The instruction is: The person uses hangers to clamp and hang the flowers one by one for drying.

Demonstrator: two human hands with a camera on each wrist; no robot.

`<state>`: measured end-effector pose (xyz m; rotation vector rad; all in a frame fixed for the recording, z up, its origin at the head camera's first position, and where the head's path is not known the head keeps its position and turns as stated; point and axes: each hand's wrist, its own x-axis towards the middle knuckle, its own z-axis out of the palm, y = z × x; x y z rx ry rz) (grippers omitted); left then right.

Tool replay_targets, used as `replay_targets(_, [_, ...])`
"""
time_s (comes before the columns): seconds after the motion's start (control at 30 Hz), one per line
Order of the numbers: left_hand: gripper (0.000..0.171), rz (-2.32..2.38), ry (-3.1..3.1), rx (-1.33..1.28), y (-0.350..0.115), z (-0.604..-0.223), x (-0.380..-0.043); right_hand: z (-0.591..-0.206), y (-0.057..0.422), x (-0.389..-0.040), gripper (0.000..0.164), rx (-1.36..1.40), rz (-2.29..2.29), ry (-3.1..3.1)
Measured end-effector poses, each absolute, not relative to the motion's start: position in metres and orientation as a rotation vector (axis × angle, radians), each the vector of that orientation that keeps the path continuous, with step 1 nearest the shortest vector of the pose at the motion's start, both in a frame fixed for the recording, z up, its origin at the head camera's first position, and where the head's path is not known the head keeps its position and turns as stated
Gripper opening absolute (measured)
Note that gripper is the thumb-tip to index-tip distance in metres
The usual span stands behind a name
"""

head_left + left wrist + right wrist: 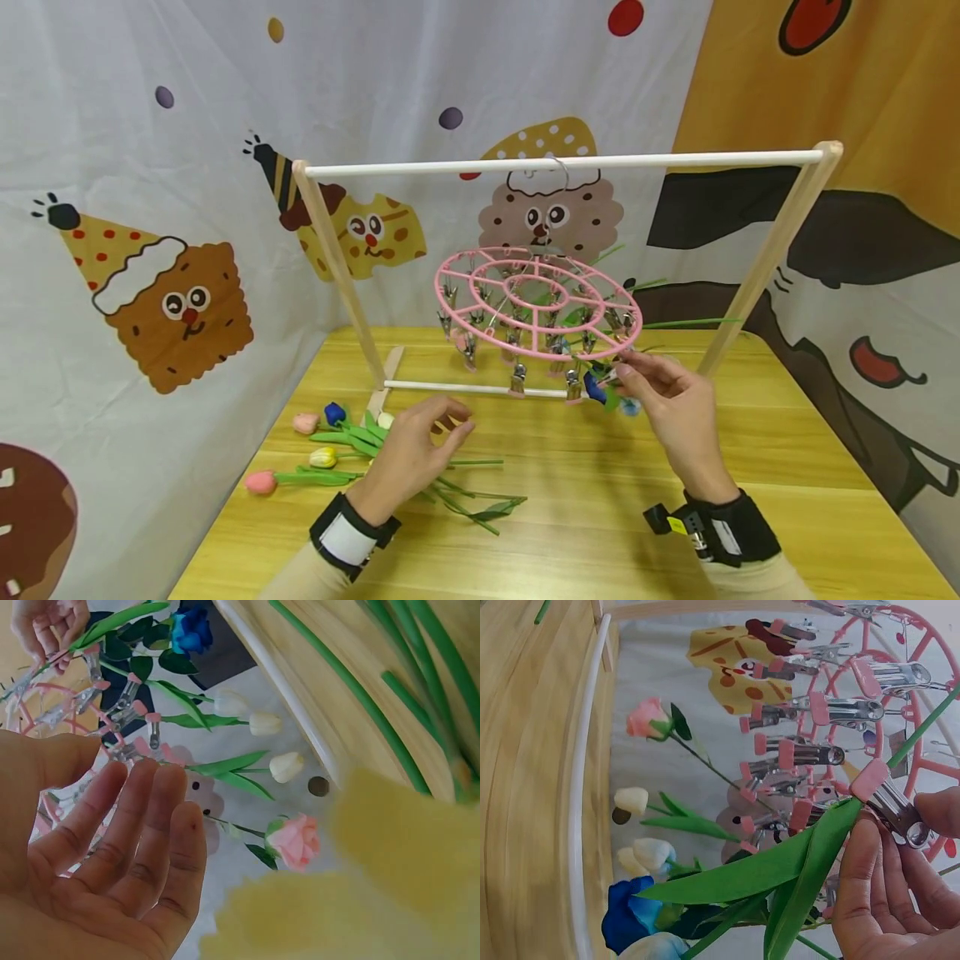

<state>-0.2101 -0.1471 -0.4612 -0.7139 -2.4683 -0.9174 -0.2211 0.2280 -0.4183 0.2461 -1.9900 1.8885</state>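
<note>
My right hand [678,408] pinches a metal clip with pink tips [891,804] at the right side of a round pink clip hanger [536,343]. Between that clip's tips runs the green stem of a leafy flower [802,862], its bloom pointing down. Other clips hold a pink rose [646,720], white tulips [286,766] and a blue rose [191,630], all head down. My left hand [420,450] is held to the left with loosely bent fingers and nothing in them. Below it, several tulips [322,457] lie on the table.
A wooden rack with a white top bar [450,167] carries the hanger by its hook. Its lower white bar [450,387] runs close over the wooden table [600,533]. Behind hangs a cloth printed with cartoon biscuits [375,92].
</note>
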Motion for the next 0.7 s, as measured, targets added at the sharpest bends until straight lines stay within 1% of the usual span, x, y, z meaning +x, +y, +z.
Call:
replay_targets(0.17, [0.013, -0.905, -2.509, -0.693, -0.155, -0.464, -0.21, -0.414, 0.232, -0.223, 0.036, 0.204, 1.878, -1.993])
replay_targets(0.5, [0.026, -0.763, -2.562, -0.687, -0.171, -0.47, -0.21, -0.411, 0.243, -0.231, 0.035, 0.188, 1.864, -1.969])
replay_targets(0.7, [0.034, -0.72, -2.666, -0.633, -0.178, -0.471, -0.209, -0.412, 0.249, -0.236, 0.036, 0.183, 1.867, -1.974])
